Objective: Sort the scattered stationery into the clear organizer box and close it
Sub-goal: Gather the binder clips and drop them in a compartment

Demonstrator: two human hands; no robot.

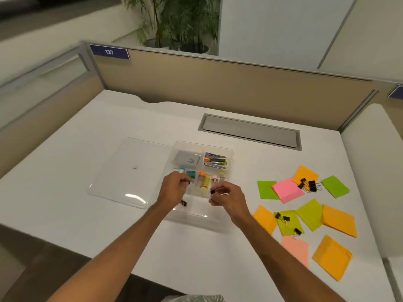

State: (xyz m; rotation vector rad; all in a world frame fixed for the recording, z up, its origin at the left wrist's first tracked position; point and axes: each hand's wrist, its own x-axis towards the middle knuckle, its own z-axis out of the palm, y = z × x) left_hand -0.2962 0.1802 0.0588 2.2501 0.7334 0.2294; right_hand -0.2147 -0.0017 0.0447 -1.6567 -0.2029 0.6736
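Head view: white desk, bare along its lower left; partition closes the top edge. Organizer box at centre, open, long axis running toward the partition; lid flat just left of it. Left hand and right hand over the box, each pinching a black binder clip. Sticky notes and loose clips fill the right of the frame. Staplers in the box's upper right compartment.

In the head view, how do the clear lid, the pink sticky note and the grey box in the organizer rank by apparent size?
1. clear lid
2. pink sticky note
3. grey box; it lies slightly farther away, so the last two are uncertain.
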